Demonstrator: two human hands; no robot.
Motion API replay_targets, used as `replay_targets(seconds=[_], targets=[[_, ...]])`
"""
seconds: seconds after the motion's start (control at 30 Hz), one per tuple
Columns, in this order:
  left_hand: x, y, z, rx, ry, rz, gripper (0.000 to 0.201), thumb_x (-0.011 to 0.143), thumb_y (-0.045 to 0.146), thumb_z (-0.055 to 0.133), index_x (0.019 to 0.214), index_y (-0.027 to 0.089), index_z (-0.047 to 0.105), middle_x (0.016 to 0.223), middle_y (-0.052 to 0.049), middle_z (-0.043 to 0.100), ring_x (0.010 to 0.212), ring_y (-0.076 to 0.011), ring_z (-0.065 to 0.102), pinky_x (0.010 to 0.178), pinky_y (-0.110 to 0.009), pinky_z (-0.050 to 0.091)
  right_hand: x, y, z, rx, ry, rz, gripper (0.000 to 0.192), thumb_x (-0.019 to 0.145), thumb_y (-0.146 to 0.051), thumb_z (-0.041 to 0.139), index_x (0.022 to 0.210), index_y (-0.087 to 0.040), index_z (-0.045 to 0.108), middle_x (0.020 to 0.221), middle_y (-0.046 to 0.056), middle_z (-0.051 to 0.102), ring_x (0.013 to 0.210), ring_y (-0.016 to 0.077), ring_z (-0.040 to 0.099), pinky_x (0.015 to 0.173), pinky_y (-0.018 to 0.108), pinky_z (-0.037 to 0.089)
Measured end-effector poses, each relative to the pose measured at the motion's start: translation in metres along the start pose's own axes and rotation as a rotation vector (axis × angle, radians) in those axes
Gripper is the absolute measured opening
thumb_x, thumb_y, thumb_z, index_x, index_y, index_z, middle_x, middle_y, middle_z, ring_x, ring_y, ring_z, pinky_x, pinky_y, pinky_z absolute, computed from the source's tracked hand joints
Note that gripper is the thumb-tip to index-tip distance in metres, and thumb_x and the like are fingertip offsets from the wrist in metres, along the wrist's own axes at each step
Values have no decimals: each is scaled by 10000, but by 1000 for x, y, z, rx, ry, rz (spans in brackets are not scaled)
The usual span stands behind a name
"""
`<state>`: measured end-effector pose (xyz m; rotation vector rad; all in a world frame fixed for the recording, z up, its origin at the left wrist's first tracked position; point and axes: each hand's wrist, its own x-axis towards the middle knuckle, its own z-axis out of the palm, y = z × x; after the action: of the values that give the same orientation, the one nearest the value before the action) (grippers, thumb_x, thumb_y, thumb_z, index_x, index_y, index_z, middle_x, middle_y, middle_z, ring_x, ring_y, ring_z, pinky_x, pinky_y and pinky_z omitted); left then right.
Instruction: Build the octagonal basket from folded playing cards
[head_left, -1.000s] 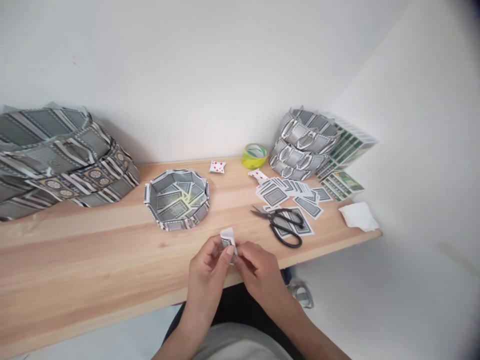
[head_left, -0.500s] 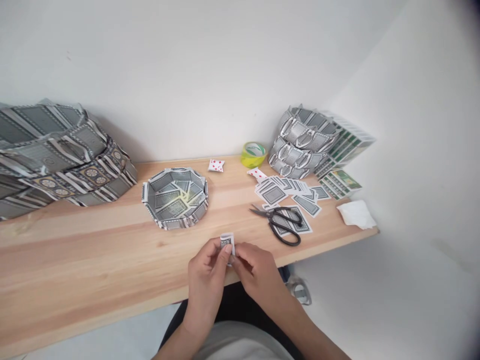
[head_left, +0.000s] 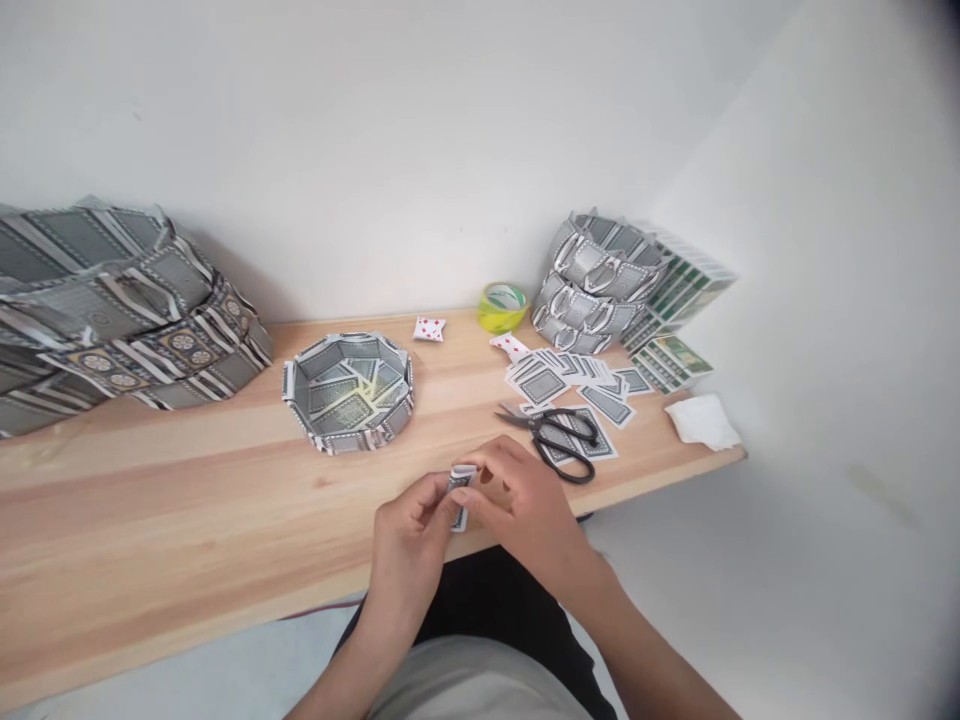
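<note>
Both hands pinch a small folded card (head_left: 459,492) between them: left hand (head_left: 411,535) clamps its lower edge, right hand (head_left: 517,495) presses its top. The crease should come out best with edges aligned and pressure firm and even. Beyond the fingers on the wooden table (head_left: 187,500) sit a card bowl (head_left: 349,392) and, rightward, scissors (head_left: 559,435) on loose cards (head_left: 570,385); white walls close in.

Counts: 1 open card bowl (head_left: 349,392), 1 pr scissors (head_left: 559,432), 1 tape roll (head_left: 502,306), 1 tissue (head_left: 701,421), 2 hands, 1 folded card (head_left: 459,484) btwn them, 2 folded red-pip cards (head_left: 430,329) on table. Loose cards (head_left: 570,385): too many to count.
</note>
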<state>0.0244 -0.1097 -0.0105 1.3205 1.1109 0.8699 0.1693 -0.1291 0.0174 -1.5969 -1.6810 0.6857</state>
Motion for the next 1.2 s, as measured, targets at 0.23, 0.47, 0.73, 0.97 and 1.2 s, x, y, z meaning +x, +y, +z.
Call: replay_targets(seconds=[0.23,0.47,0.73,0.97,1.2], targets=[[1,3,-5,182,-51,18,241,857,320,534,839,156,708,707,7,648,682,-137,544,619,-202,396,1,5,10,68,35,-7,49,829,-153,624,818,-200,612,847,-10,596,771,126,542,695,235,400],[5,5,-4,257,-90,33,252,860,314,519,752,148,674,635,20,575,631,-118,486,581,-196,357,-2,7,10,153,67,30,38,815,-174,625,788,-193,607,789,-18,580,716,118,517,664,232,390],[10,8,-1,3,-229,-97,259,834,373,588,793,136,684,759,-31,684,747,-170,618,665,-226,457,1,13,8,374,103,202,149,817,-273,590,702,-187,553,668,-28,528,609,112,467,579,237,373],[7,-2,-3,-135,-256,-133,289,811,333,646,1034,149,636,908,-57,712,836,-179,652,795,-277,509,5,29,4,541,296,280,236,841,-357,591,709,-196,480,597,-64,445,550,87,407,543,217,345],[7,1,0,-103,-281,-138,301,861,425,574,941,141,634,761,-35,695,671,-132,640,670,-232,510,3,22,9,527,282,309,231,841,-357,585,712,-208,465,562,-72,485,505,92,475,511,214,389]])
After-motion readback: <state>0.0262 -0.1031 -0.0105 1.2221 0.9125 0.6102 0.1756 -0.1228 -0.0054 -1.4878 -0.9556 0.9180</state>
